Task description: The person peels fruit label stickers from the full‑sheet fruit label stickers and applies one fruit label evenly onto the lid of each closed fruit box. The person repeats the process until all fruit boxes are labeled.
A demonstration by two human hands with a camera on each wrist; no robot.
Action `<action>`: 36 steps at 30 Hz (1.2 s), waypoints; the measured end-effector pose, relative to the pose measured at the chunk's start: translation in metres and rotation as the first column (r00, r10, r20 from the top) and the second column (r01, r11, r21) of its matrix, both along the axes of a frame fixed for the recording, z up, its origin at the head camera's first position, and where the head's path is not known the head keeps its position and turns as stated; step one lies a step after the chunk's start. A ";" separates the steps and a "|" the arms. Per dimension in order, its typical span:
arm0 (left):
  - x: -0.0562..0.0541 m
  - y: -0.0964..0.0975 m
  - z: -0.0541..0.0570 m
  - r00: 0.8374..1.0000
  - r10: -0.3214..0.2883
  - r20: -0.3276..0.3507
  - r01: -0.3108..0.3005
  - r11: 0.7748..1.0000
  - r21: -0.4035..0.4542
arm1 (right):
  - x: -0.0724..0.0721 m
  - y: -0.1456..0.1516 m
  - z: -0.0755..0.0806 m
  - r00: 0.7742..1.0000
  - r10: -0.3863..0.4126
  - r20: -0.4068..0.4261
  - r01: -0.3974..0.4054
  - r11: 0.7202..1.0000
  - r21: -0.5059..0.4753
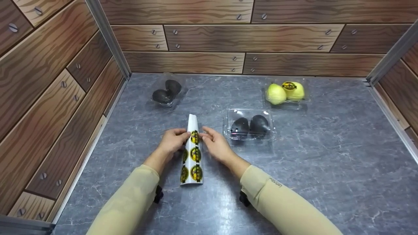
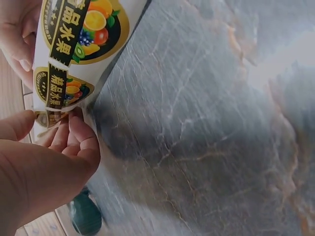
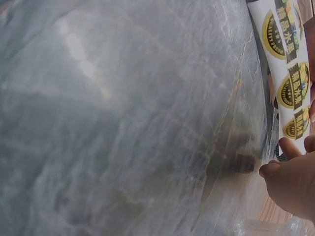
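Observation:
A curled white sheet of round black-and-yellow fruit stickers point(image 1: 195, 154) stands out over the grey table, its long side toward me. My left hand point(image 1: 173, 141) pinches its left edge between thumb and fingers, as the left wrist view also shows on the sticker sheet point(image 2: 74, 91). My right hand point(image 1: 217, 145) is at the sheet's right side, fingers loosely bent and thumb apart from the index finger. In the right wrist view the right hand's fingertips point(image 3: 290, 147) are close to the sheet's far end; whether they touch it I cannot tell. Right of this hand stands a clear plastic clamshell box point(image 1: 249, 137) with two dark avocados point(image 1: 259, 125).
Another clear box with two dark avocados point(image 1: 173, 86) stands at the back left. At the back right, a box holds two yellow-green fruits point(image 1: 276, 94), with a round sticker point(image 1: 289, 86) on it. Wood-patterned panels point(image 1: 202, 62) wall the table point(image 1: 326, 163) at the back and sides.

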State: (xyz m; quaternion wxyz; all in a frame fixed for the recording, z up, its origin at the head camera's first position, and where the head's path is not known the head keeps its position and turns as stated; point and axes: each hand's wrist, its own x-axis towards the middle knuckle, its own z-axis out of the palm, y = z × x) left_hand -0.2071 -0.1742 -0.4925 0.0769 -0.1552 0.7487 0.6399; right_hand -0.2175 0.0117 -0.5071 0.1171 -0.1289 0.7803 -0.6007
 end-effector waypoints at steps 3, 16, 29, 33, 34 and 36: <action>0.000 -0.001 0.001 1.000 0.005 0.000 -0.005 1.000 0.005 | -0.001 0.001 0.000 0.999 -0.046 0.015 0.046 0.999 -0.013; -0.001 -0.001 0.013 0.996 -0.025 -0.082 0.026 1.000 0.012 | -0.002 -0.001 0.011 0.972 -0.073 0.224 0.105 0.985 -0.134; -0.002 -0.001 0.013 0.996 -0.033 -0.082 0.033 0.999 -0.003 | -0.002 -0.002 0.013 0.972 -0.102 0.213 0.129 0.985 -0.117; -0.003 -0.002 0.013 0.996 -0.036 -0.076 0.036 0.999 0.003 | -0.001 -0.003 0.014 0.973 -0.105 0.205 0.133 0.983 -0.129; -0.003 -0.003 0.014 0.997 -0.036 -0.074 0.036 0.999 0.006 | -0.001 -0.003 0.015 0.973 -0.106 0.203 0.135 0.982 -0.135; -0.002 -0.003 0.014 0.998 -0.032 -0.060 0.034 0.999 0.021 | -0.001 -0.002 0.017 0.975 -0.110 0.195 0.139 0.979 -0.146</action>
